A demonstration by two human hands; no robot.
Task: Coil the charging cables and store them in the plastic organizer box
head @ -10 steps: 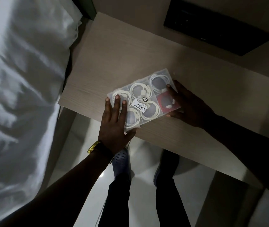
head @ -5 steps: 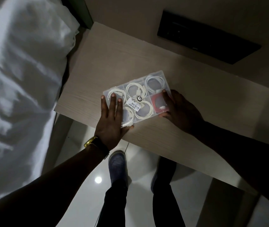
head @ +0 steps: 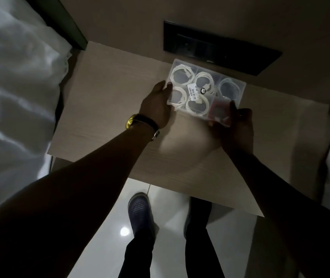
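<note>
Head view: we judge the task nearly done, 6 coiled cables (head: 198,103) sit inside the closed box (head: 234,83) on the desk (head: 108,93), left hand (head: 156,106) and right hand (head: 238,125) both grasping its ends.

organizer box (head: 206,89) on table (head: 110,101), far edge | cables (head: 181,76) inside | bed (head: 15,87) left
</note>
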